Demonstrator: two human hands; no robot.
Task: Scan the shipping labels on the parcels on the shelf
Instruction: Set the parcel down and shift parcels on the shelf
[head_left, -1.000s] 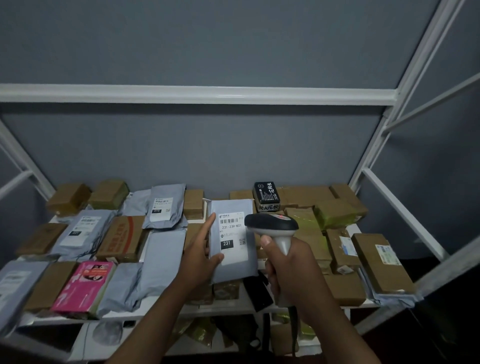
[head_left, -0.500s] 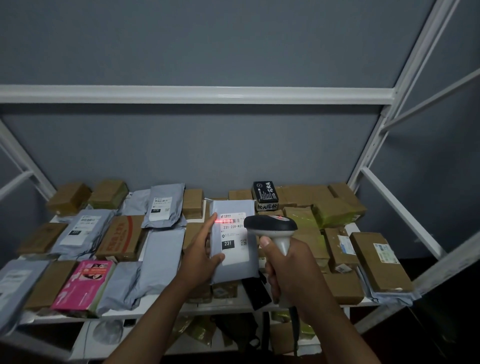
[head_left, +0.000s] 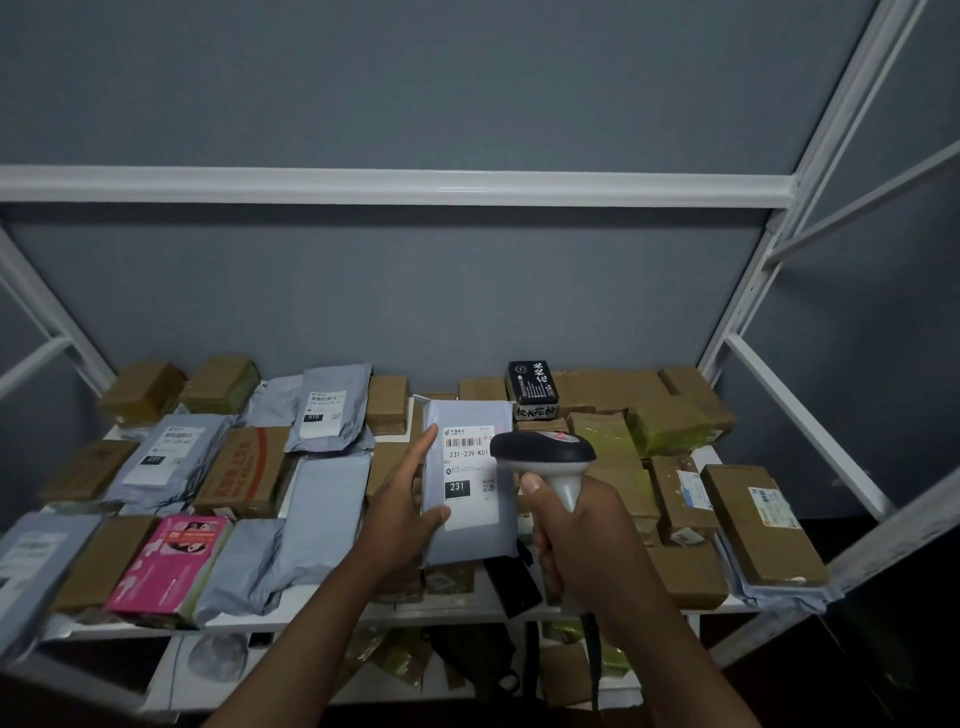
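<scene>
My left hand holds a grey mailer bag tilted up above the middle of the shelf, thumb across its front and forefinger along its left edge. Its white shipping label faces me and reads 231-239-K01. My right hand grips the handle of a barcode scanner. The scanner's dark head sits just right of the label and covers the label's right edge. No red beam shows on the label.
The white shelf is packed with brown boxes, grey mailers, a pink box at the front left and a black box at the back. White frame posts rise on the right. A lower shelf holds more packages.
Half a second ago a red scan line lay across the label's barcode; it is gone now. Both hands, the mailer and the scanner have hardly moved.
</scene>
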